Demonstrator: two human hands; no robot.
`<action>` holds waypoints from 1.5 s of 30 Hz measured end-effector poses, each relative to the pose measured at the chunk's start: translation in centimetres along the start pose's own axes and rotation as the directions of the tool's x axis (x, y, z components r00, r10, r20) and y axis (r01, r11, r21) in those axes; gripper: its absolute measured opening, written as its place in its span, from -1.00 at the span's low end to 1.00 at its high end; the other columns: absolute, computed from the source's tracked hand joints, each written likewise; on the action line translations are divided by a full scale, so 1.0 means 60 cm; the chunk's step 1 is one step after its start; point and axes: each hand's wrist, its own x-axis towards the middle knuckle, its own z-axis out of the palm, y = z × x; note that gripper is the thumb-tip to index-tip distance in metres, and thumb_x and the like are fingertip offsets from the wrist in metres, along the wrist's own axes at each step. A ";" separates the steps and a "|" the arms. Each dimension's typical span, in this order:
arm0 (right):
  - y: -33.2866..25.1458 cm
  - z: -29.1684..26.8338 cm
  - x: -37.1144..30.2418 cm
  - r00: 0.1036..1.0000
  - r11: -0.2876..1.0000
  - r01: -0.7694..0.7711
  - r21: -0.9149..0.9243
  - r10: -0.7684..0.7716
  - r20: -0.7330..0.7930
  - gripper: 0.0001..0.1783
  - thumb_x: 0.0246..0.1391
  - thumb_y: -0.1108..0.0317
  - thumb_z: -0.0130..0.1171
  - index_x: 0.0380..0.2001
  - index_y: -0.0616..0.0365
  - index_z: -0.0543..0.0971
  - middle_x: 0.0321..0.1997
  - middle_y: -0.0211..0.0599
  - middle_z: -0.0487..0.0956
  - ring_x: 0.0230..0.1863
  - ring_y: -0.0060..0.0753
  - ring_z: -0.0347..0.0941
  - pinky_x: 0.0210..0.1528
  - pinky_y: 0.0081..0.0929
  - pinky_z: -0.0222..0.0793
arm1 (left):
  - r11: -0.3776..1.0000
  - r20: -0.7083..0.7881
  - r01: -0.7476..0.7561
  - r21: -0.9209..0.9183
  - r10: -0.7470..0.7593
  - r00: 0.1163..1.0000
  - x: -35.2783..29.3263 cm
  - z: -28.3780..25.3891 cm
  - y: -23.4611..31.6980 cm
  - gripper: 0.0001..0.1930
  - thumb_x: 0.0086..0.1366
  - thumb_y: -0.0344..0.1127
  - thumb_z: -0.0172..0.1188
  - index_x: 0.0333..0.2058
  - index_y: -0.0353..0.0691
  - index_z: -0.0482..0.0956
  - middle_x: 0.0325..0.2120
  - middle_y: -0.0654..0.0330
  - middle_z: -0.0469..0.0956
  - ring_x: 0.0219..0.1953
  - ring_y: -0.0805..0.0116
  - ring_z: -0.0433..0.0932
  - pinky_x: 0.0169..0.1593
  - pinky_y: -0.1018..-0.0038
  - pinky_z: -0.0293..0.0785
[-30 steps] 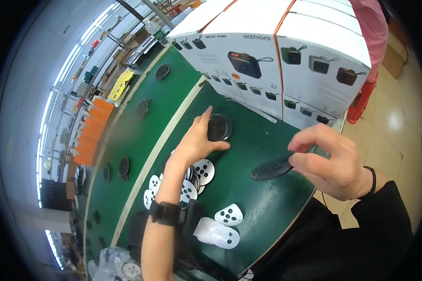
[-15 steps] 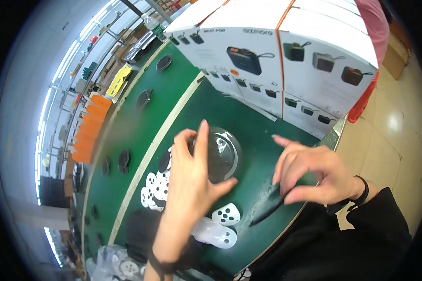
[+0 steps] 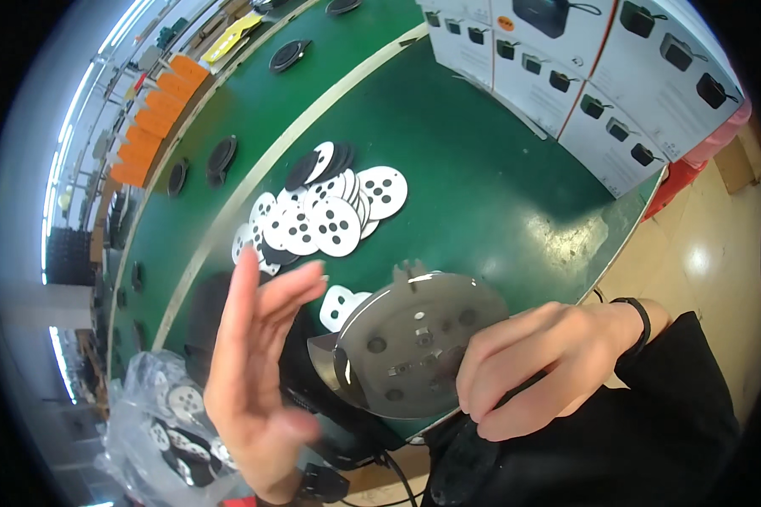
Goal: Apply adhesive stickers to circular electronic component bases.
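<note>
Just below the middle of the view, near the edge of the green table (image 3: 448, 144), a smoky translucent disc (image 3: 418, 325) is held by the right hand (image 3: 550, 363), whose fingers are drawn into a narrow pinch at its five-o'clock rim. Part of that rim is covered by the fingers; below them a black oval part (image 3: 465, 460) is almost lost against the dark clothing, and whether it too is gripped cannot be told. A white holed plate (image 3: 338, 308) is partly hidden behind the disc at ten o'clock, and the printed boxes (image 3: 566, 84) are cut off toward one o'clock. Compared with half a second ago, the disc has been brought nearer the body and away from the left hand (image 3: 249, 389), which is now spread wide, holding nothing, at nine o'clock, its thumb blurred. The pile of white discs (image 3: 334, 226) at eleven o'clock, mostly covered before, is now exposed. The smoky disc's small tab is pointed to twelve o'clock; its round outline is seen as a broad oval, with the long axis laid roughly from two to eight.
</note>
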 end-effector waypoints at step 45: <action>-0.085 0.110 0.078 0.788 0.669 -0.598 -0.441 0.391 -0.475 -0.81 -0.66 0.46 0.17 -0.79 0.08 0.39 -0.78 -0.44 0.39 -0.80 -0.53 0.28 -0.70 -0.68 -0.08 | 0.726 0.064 -0.277 -0.629 0.404 0.913 -0.109 -0.034 -0.098 -0.25 0.19 0.27 -0.20 0.03 -0.37 0.32 -0.15 -0.12 0.45 -0.23 0.00 0.46 -0.14 0.24 0.33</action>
